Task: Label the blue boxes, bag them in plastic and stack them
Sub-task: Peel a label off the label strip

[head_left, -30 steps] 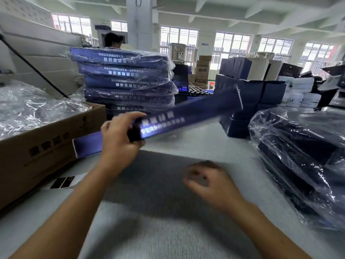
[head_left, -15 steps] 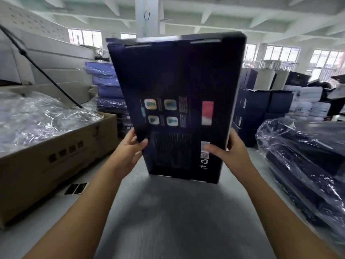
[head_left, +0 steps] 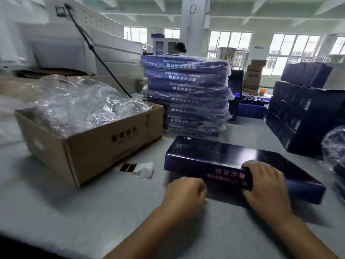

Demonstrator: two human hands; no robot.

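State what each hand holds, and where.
Right hand grips the flat blue box by its near long edge, fingers over the top. Left hand is curled beside that edge; any hold cannot be told.

A pale grey bench (head_left: 93,212) carries everything here. On its left stands an open cardboard box (head_left: 104,146), heaped with clear plastic. Just beside that box's near corner lies a small roll of labels (head_left: 143,170). A flat blue box (head_left: 214,156) lies near the front edge, right of the roll. Behind it rises a stack of bagged blue boxes (head_left: 186,94). Further right sit a pile of dark boxes (head_left: 298,118) and a plastic-wrapped bundle (head_left: 334,146).
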